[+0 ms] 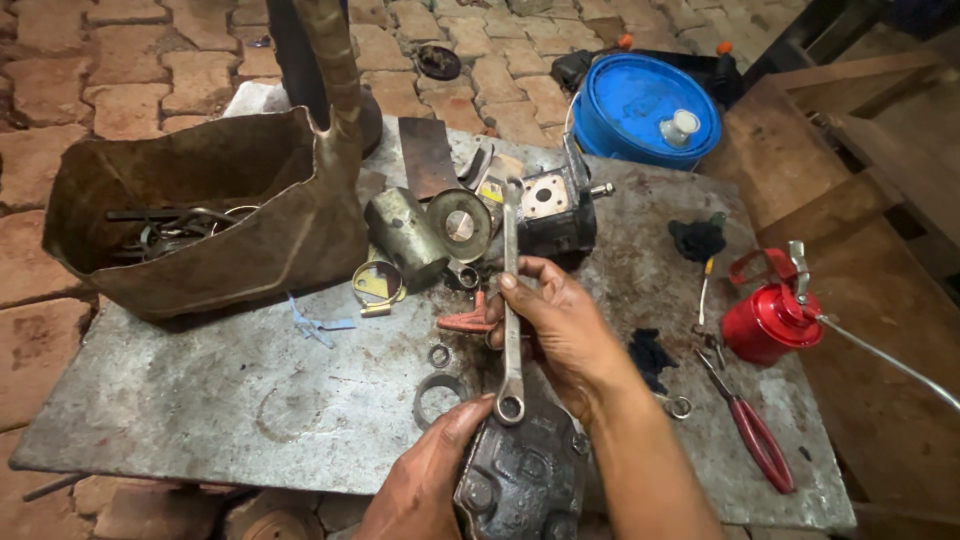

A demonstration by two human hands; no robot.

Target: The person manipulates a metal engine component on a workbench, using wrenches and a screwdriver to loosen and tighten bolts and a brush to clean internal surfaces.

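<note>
My right hand (560, 325) grips a long steel combination spanner (511, 290). Its ring end sits on a bolt at the top of a dark cast-metal pump housing (520, 480). At the table's near edge my left hand (425, 480) holds that housing by its left side, thumb up by the spanner's ring end. Just beyond my right hand lie a metal cylinder (405, 235), a round disc-shaped part (460, 222) and a second dark pump body (555, 215).
The grey metal table (230, 390) carries a worn leather tool bag (200, 210) at left, loose rings (440, 398), a red oil can (770, 320) and red-handled pliers (755, 435) at right. A blue drum (645, 108) stands behind on the brick floor.
</note>
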